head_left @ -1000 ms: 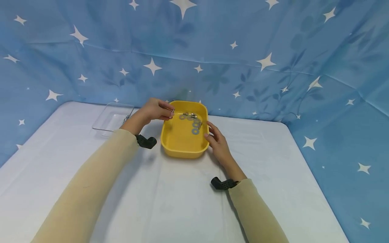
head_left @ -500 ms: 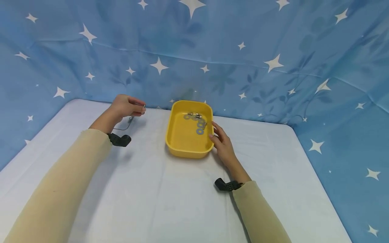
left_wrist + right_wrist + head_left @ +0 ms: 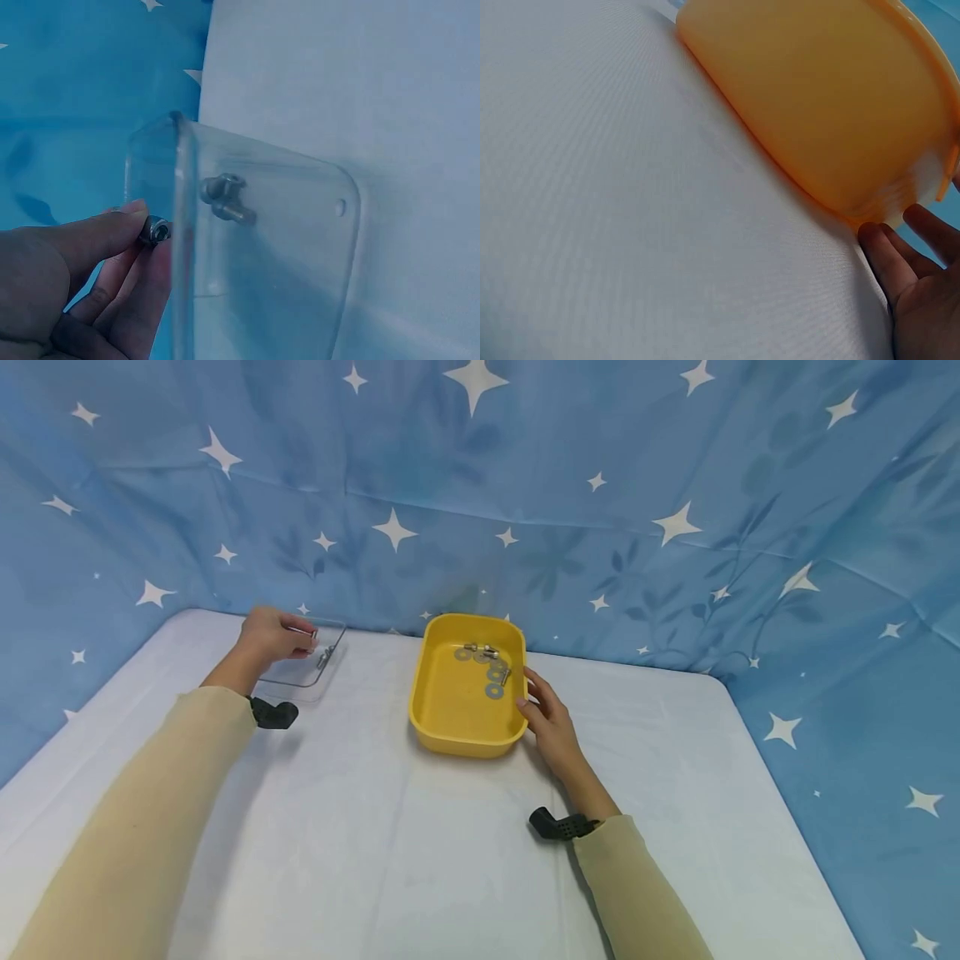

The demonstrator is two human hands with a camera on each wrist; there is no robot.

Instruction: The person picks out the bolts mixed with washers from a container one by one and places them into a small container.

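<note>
My left hand (image 3: 272, 635) is over the clear plastic box (image 3: 300, 684) at the back left. In the left wrist view, its thumb and fingertips pinch a small metal bolt (image 3: 155, 231) by the box's rim. A couple of similar bolts (image 3: 229, 199) lie inside the box, seen through its wall. My right hand (image 3: 553, 724) rests against the right side of the yellow tray (image 3: 453, 718), fingers fairly straight along the outer wall and thumb at the rim. Inside the tray are several grey washers (image 3: 494, 691) and a few bolts (image 3: 487, 651) at its back right.
A white cloth (image 3: 420, 852) covers the table. Behind it hangs a blue curtain (image 3: 570, 443) with white stars, close to the table's back edge. The tray stands a little to the right of the clear box, with a gap between them.
My left hand has moved left from the tray to the clear box, carrying the bolt. The right hand has stayed at the tray's side. The head view has shifted slightly.
</note>
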